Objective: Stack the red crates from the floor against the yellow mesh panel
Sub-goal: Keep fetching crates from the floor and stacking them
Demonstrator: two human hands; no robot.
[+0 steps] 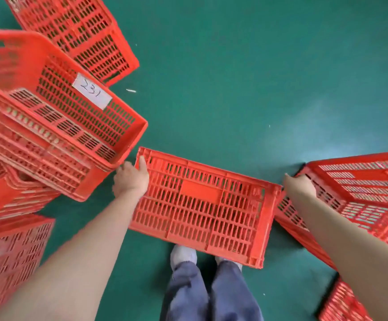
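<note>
From the head view, a red crate is held bottom-up in front of the person, its slatted base facing the camera. It sits level between the two forearms, and its near edge covers the toes of the white shoes above blue trousers.

The left hand grips the crate's left end. The thumb lies straight along the top of the rim, and the other fingers curl round the edge out of sight.

The right hand is at the crate's right corner. There it overlaps the rim of the tilted crates leaning just beside it. Its fingers are hidden, so I cannot tell whether they are clamped on the held crate or on the neighbouring one.

To the left, just beside the left hand, stands a nested stack of red crates. The top one bears a white label reading 231. Another crate lies on its side beyond the stack, and a fourth crate sits at the lower left. The floor is green
</note>
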